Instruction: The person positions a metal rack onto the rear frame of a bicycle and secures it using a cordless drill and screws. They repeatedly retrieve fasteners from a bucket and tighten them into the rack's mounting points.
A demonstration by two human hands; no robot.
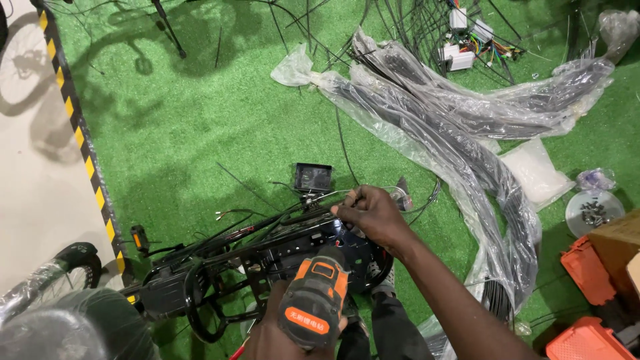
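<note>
My left hand [267, 337] grips an orange and black cordless drill [313, 303] at the bottom centre, its nose pointing down at a black metal plate [300, 250] on a black bicycle frame [200, 280]. My right hand [370, 213] reaches in from the lower right and pinches thin cables [320, 195] at the plate's far edge. A small black display unit [313, 177] lies on the green turf just beyond those fingers. The drill's bit is hidden behind its body.
Clear plastic bags of long black cables [433, 120] sprawl to the right. Beyond them lie white controller boxes with coloured wires [467, 40]. A clear bowl of screws [593, 212], orange cases [587, 273] and a cardboard box [620, 243] sit at the right edge. Left: yellow-black floor tape [73, 127] and a plastic-wrapped wheel [53, 280].
</note>
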